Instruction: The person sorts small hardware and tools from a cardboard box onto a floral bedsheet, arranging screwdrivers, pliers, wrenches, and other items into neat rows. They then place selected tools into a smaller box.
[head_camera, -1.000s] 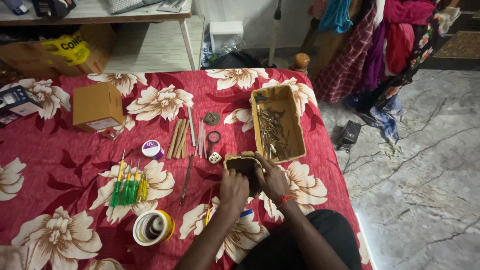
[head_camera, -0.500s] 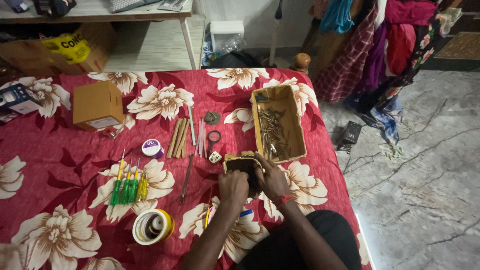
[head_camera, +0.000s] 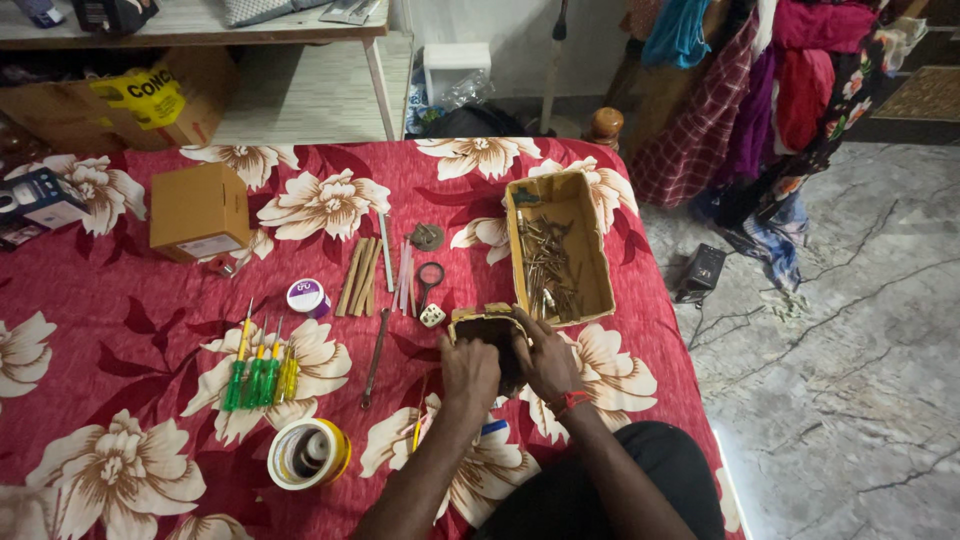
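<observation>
While both hands, left hand (head_camera: 468, 372), right hand (head_camera: 545, 358), clench a frayed small cardboard box (head_camera: 482, 322), floral red cloth (head_camera: 130, 330).

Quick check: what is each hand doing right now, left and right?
Left hand: closed on the near left side of the small dark box.
Right hand: gripping the same box's right side, fingers curled over its rim.

A deep red bedspread (head_camera: 120, 330) printed with large cream flowers carries a tan open box (head_camera: 592, 262) of brass-coloured screws (head_camera: 545, 265) near its right edge, a plain brown carton (head_camera: 198, 210), green and yellow-handled screwdrivers (head_camera: 258, 372), a yellow tape roll (head_camera: 307, 453) and a red wrist thread (head_camera: 570, 401)
</observation>
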